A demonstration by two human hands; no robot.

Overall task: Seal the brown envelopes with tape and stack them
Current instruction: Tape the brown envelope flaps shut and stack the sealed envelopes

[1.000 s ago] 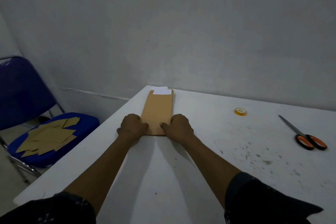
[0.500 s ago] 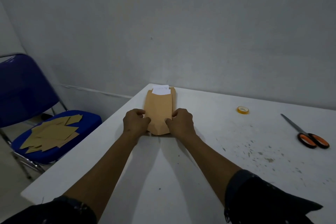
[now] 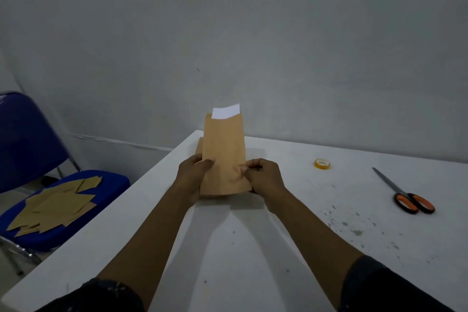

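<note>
A brown envelope stands raised above the white table, with a white sheet sticking out of its open top. My left hand grips its lower left edge, thumb on the front. On the lower right edge, my right hand pinches the envelope. Behind it a second brown envelope lies flat on the table, only its left edge showing. A small yellow tape roll sits on the table to the right.
Orange-handled scissors lie at the table's right. A blue chair stands left of the table with several brown envelopes piled on its seat. A grey wall rises close behind the table.
Both hands went from pressing the envelope flat on the table to gripping its near end and lifting it upright. Another envelope now shows underneath.
</note>
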